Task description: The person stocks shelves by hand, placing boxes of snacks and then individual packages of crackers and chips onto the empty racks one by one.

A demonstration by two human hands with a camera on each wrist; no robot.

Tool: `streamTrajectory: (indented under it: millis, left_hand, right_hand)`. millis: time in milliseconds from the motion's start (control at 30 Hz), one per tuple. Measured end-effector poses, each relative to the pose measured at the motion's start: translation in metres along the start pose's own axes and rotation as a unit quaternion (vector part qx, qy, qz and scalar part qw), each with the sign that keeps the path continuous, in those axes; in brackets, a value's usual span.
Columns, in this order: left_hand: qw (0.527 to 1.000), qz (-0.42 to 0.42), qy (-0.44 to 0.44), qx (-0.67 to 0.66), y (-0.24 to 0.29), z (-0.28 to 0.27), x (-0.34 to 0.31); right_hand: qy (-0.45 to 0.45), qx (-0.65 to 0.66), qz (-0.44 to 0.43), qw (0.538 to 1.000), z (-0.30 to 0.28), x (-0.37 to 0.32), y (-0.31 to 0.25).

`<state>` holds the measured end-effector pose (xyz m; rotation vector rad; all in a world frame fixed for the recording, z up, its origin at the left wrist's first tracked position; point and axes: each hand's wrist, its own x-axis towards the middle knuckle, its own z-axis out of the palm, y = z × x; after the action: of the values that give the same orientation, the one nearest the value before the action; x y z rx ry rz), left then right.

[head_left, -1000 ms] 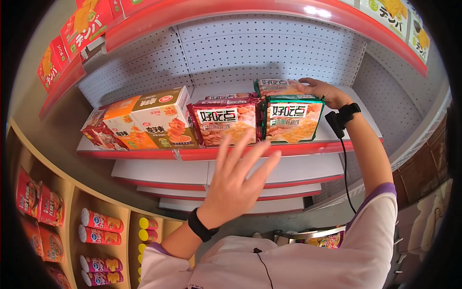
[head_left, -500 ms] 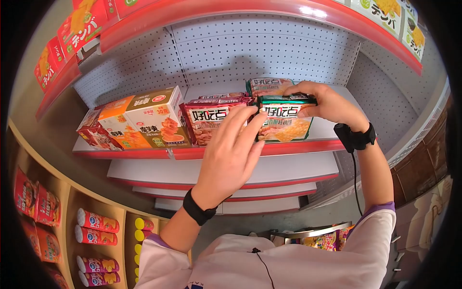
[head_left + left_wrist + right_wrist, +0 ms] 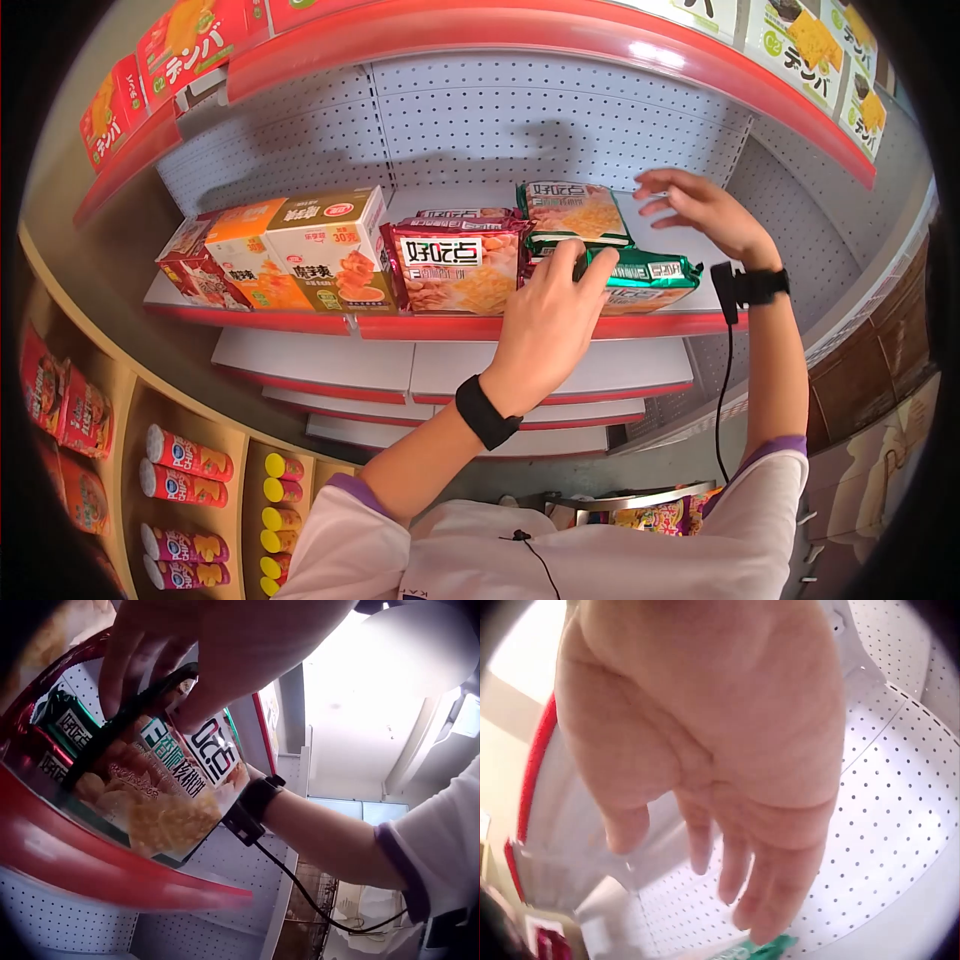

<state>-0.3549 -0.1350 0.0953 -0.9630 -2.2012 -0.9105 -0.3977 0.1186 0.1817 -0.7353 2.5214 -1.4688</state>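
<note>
My left hand (image 3: 548, 328) pinches a green biscuit pack (image 3: 658, 272) at the front of the shelf, its thumb on the printed face and fingers over the edge in the left wrist view. That pack (image 3: 161, 791) leans back, its green end towards me. Behind it stands another green biscuit pack (image 3: 575, 212). My right hand (image 3: 708, 218) hovers right of the rear pack, fingers spread and holding nothing; the right wrist view shows its bare palm (image 3: 712, 742). Just left of my left hand is a red biscuit pack (image 3: 455, 268), with another behind it.
Boxes (image 3: 325, 250) stand in a row at the shelf's left. A red-edged upper shelf (image 3: 480, 40) overhangs the work, and a perforated panel (image 3: 450, 110) closes the back. Lower left, a wooden rack (image 3: 125, 400) holds chip cans. A cable (image 3: 727, 400) hangs from my right wrist.
My right hand has moved off the front green pack, back and to the right. My left hand has moved right and taken hold of that pack, which now tilts back.
</note>
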Motion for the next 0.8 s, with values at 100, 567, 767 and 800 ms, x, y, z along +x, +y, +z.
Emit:
streamTrajectory:
  millis: [100,567,767,800]
  left_hand:
    - [1.0,-0.005,0.018,-0.023,-0.001,0.0,-0.009]
    - [0.995,0.057,0.038,-0.079,-0.001,0.004,-0.017]
    - [0.99,0.032,0.012,-0.14,0.01,0.015,-0.003]
    - [0.989,0.026,0.007,-0.143,0.01,0.017,0.0]
  right_hand:
    - [0.077,-0.065,0.114,0.988,-0.002,0.032,0.014]
    - [0.05,-0.037,0.162,0.985,0.002,0.058,0.046]
    - [0.14,0.032,0.071,0.987,-0.02,0.027,0.049]
    - [0.172,0.006,0.06,0.983,-0.026,0.02,0.052]
